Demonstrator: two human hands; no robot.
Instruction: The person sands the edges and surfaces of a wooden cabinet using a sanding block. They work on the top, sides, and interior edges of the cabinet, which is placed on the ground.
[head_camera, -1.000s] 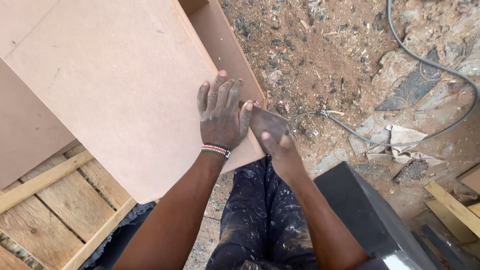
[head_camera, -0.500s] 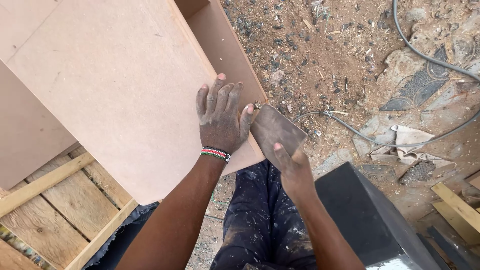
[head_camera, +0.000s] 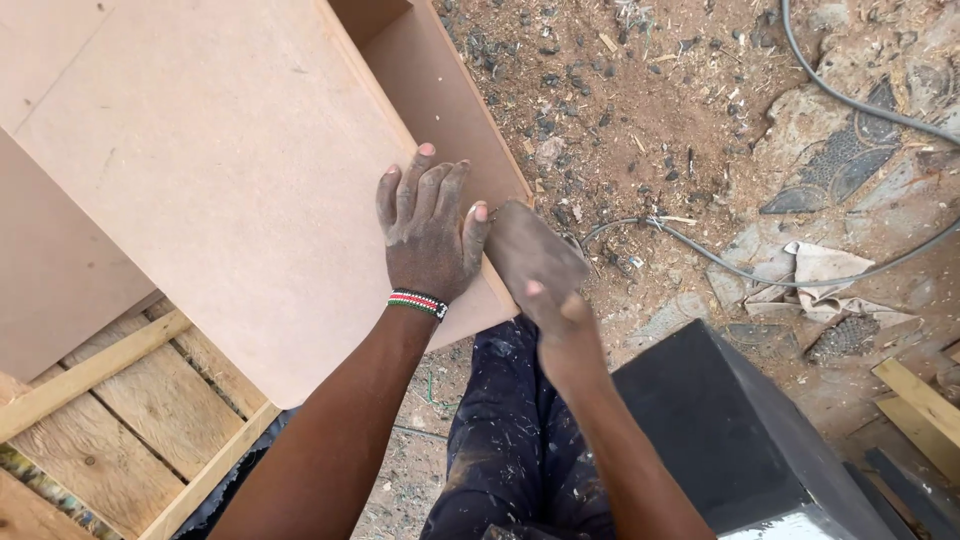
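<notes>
Left hand: my left hand (head_camera: 428, 238) lies open, fingers spread flat on the fibreboard panel (head_camera: 220, 170) near its lower right corner.
Right hand: my right hand (head_camera: 560, 330) grips a brown sanding block (head_camera: 533, 252) against the panel's right edge.
Block axis: long side runs along that edge.
Surroundings: dirt ground (head_camera: 640, 100) and a grey cable (head_camera: 700, 250) right of the panel, wooden slats (head_camera: 120, 410) below it.

My left hand (head_camera: 428, 240) lies flat on the board (head_camera: 220, 170) near its right edge; my right hand (head_camera: 560, 320) presses a sanding block (head_camera: 530, 250) against that edge. Cable (head_camera: 700, 250) lies on ground to the right.
</notes>
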